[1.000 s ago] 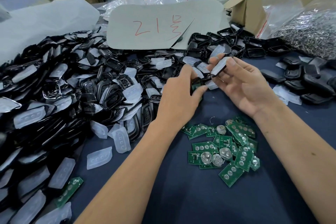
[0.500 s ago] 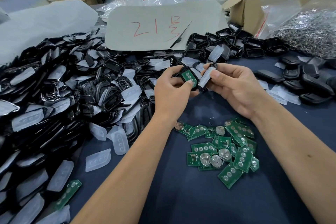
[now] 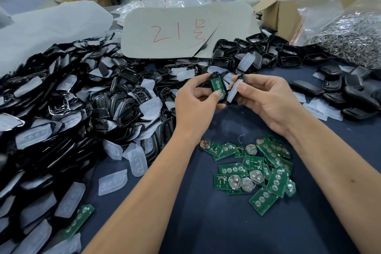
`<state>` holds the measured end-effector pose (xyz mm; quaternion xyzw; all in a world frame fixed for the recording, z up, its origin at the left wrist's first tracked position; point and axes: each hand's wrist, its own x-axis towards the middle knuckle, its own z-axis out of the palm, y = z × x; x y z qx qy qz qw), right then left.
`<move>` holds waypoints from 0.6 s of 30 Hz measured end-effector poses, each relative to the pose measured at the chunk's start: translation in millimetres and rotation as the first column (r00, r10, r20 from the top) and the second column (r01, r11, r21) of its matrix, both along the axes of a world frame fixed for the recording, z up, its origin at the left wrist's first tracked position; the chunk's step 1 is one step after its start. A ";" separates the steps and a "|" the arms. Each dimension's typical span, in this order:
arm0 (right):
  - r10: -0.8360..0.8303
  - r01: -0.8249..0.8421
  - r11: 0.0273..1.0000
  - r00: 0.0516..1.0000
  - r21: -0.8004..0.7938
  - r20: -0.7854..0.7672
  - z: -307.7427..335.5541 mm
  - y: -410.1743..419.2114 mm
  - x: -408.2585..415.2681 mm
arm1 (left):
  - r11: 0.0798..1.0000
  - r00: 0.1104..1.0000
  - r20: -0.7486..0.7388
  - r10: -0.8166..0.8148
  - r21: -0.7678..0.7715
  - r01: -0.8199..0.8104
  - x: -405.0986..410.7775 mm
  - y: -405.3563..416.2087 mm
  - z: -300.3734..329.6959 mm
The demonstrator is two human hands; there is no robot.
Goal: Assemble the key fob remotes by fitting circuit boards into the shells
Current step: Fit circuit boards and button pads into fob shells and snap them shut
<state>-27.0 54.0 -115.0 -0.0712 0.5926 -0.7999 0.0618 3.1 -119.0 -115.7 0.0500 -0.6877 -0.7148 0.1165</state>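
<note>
Both forearms are bare, entering from about 7 and 4 o'clock, with no sleeves, gloves, watch or rings visible. The left hand (image 3: pixel 195 107) and right hand (image 3: pixel 270 101) show short, unpainted nails.

Left hand (image 3: pixel 195 107), right hand (image 3: pixel 268 101); fingers curled

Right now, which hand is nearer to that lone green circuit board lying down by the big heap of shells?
Left. The left hand is up above and right of the lone circuit board; the right hand is farther right still.
</note>
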 end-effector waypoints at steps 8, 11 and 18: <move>-0.124 0.136 0.977 0.989 0.161 -0.086 -0.5 -10.7 3.1 | 0.958 0.986 -0.156 -0.050 -0.286 0.004 -0.5 -5.5 -3.6; -0.140 0.159 0.970 0.984 0.185 -0.113 -1.0 -14.2 4.3 | 0.941 0.985 -0.165 -0.056 -0.338 -0.003 -0.6 -5.1 -4.1; -0.211 0.231 0.955 0.970 0.188 -0.122 -2.1 -14.9 4.7 | 0.897 0.969 -0.209 -0.131 -0.442 0.026 2.0 -1.7 -3.7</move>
